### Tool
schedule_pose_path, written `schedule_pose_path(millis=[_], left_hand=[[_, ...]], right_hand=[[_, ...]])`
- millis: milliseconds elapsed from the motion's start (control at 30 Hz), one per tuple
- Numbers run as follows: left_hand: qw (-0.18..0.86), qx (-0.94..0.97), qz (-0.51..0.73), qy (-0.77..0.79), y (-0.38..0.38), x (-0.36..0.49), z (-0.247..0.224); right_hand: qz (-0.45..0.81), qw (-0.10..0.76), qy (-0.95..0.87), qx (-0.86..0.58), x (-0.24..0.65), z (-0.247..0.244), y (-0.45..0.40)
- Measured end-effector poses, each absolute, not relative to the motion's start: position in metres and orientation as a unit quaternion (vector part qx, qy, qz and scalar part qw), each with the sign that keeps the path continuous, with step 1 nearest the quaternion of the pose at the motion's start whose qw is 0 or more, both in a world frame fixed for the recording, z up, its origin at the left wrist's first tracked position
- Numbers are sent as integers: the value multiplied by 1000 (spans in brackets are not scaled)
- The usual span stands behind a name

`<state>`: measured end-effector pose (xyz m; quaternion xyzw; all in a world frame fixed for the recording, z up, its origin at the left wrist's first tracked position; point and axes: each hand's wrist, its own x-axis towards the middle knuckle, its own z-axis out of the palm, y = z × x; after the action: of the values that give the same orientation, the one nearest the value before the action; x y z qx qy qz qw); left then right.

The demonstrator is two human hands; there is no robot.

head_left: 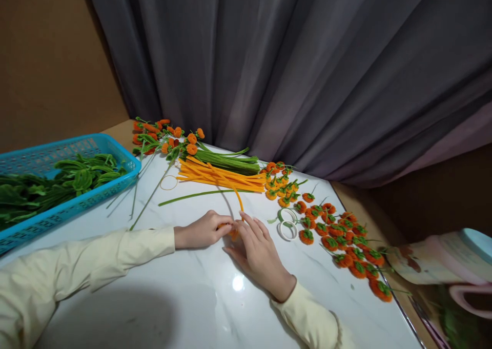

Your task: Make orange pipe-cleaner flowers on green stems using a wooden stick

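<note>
An orange pipe cleaner (240,201) is held between my two hands above the white table; its free end curves up and away from me. My left hand (203,229) is closed in a pinch around its bent part, which shows as a small orange coil (233,233) between the fingers. Against the coil and the rising length rest the fingertips of my right hand (259,251), its thumb lower down. The fingers hide much of the coil. Just beyond lie a pile of straight orange pipe cleaners (219,177), a bundle of green pipe cleaners (230,161) and one single green pipe cleaner (200,196).
A blue basket (73,206) of green fuzzy leaves stands at left. Orange flowers on stems (154,134) lie at the back left. Small orange pumpkin-like pieces (338,231) spread along the right, near two white tape rolls (288,230). A mug-like container (442,259) stands far right.
</note>
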<state>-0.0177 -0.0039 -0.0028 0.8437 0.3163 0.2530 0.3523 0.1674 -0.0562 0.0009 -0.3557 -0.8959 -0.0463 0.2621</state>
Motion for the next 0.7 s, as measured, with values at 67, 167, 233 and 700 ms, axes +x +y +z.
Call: schedule_pose_path(millis=[67,167,233,700], left_hand=[[349,850,249,306,-5,-18,-2],[349,852,248,302,-6,-18,-2],[353,851,245,302,-6,-18,-1],[336,863,251,284,-7,-18,0]], right_hand=[[-90,262,-893,-354,167,0,-56],[-133,257,-894,-342,167,-1,-55],[-145,246,-897,-337,167,-2,-55],[-139,272,-895,-326,170,-2,-60]])
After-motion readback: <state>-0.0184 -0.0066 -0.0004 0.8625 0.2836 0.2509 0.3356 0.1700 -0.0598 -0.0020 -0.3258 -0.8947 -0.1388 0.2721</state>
